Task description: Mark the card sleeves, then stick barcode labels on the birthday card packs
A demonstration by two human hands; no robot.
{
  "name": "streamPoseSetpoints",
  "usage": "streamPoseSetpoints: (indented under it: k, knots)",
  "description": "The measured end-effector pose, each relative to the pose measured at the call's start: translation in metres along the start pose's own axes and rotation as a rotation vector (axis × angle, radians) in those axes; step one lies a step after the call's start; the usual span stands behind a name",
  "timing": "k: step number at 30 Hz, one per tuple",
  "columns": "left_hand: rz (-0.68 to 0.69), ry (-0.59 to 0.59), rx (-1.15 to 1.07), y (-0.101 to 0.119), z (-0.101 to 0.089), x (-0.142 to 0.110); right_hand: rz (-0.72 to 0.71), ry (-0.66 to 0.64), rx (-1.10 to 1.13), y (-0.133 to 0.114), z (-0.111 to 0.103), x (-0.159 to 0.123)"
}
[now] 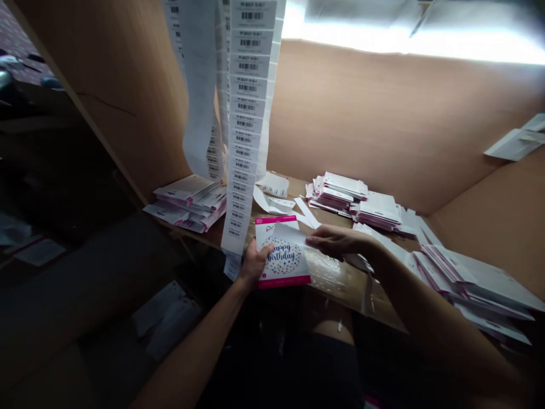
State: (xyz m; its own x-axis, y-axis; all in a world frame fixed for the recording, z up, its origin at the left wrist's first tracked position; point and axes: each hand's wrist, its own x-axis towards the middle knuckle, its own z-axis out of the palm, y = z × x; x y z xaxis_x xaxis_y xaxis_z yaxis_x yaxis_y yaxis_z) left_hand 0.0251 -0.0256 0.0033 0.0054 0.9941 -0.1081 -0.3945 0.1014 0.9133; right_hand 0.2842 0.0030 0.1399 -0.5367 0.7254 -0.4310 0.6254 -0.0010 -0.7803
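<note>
My left hand grips the left edge of a pink-and-white packet, its thumb lying over the front. The packet shows "happy birthday" in a ring of coloured dots, with pink bands at top and bottom. At its upper right, my right hand pinches the end of a white paper piece that lies across the packet's face. Whether that piece is a flap of the packet or a separate sheet I cannot tell. Just behind my left hand hangs a long strip of barcode labels.
Stacks of white-and-pink packets lie at the left, at the back and at the right of the wooden table. Loose label strips curl behind the packet. Papers lie low at left. Wooden panels enclose the table.
</note>
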Motion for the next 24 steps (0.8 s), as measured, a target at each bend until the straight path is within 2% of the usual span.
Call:
streamPoseSetpoints:
  k: [1,3,6,8,10,12,14,16,17,19,21,24]
  knots:
    - [-0.013,-0.01,-0.001,0.003,0.0,-0.007,0.044,-0.05,-0.018,-0.005,0.007,-0.003]
    - [-0.045,-0.037,-0.041,0.006,0.003,-0.019,0.107,-0.056,-0.051,-0.009,0.014,-0.004]
    - [-0.068,-0.082,-0.091,0.008,0.009,-0.031,0.146,0.04,-0.047,-0.007,0.015,0.002]
    - [-0.033,-0.09,-0.049,0.008,0.012,-0.037,0.149,0.103,-0.075,-0.004,0.014,0.004]
    - [0.016,-0.078,0.011,0.008,0.013,-0.04,0.144,0.15,-0.227,-0.003,0.018,0.001]
    - [0.057,-0.053,0.05,0.009,0.013,-0.044,0.099,0.315,-0.457,-0.004,0.029,-0.007]
    - [0.095,-0.015,0.082,0.011,0.012,-0.049,0.001,0.605,-0.623,-0.004,0.05,-0.017]
    - [0.119,0.022,0.109,0.013,0.011,-0.057,-0.088,0.837,-0.628,0.0,0.078,-0.026]
    - [0.12,0.03,0.114,0.013,0.01,-0.062,-0.114,0.887,-0.567,0.003,0.094,-0.028]
    - [0.101,0.026,0.114,0.014,0.009,-0.073,-0.118,0.876,-0.29,0.011,0.122,-0.028]
    - [0.068,0.002,0.098,0.014,0.009,-0.082,-0.115,0.79,0.176,0.02,0.146,-0.022]
    - [-0.007,-0.055,0.056,0.013,0.007,-0.092,-0.148,0.598,0.819,0.026,0.169,-0.013]
